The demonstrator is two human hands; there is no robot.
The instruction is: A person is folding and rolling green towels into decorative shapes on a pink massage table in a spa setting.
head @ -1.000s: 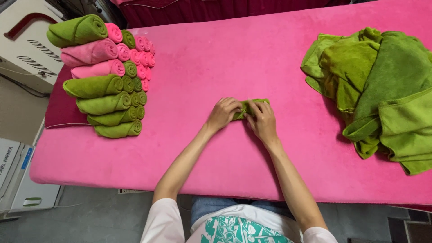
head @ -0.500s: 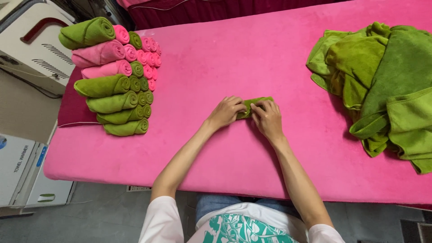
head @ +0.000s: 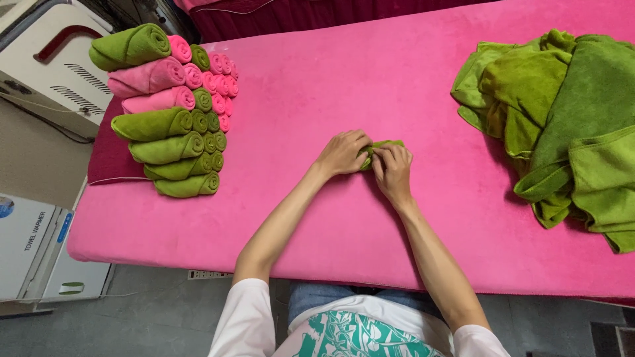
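Pink plush-covered table (head: pixel 370 79) carrying a small rolled green towel (head: pixel 382 147) lying under both hands, stacked pink and green towel rolls (head: pixel 169 112) sitting far left of them, loose green towel heap (head: pixel 562 119) lying right.

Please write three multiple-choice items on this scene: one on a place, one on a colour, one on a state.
1. Where does the stack of rolled towels lie on the table?
A. at its left end
B. at its right end
C. right in front of the person

2. What colour is the towel between the hands?
A. pink
B. white
C. green

3. In what state are the towels in the pile at the right?
A. tightly rolled
B. loose and crumpled
C. hung on a rail

Answers:
1 A: the stack sits by the table's left edge.
2 C: green cloth shows between the left hand and the right hand, which both grip it.
3 B: the pile lies in unrolled folds.
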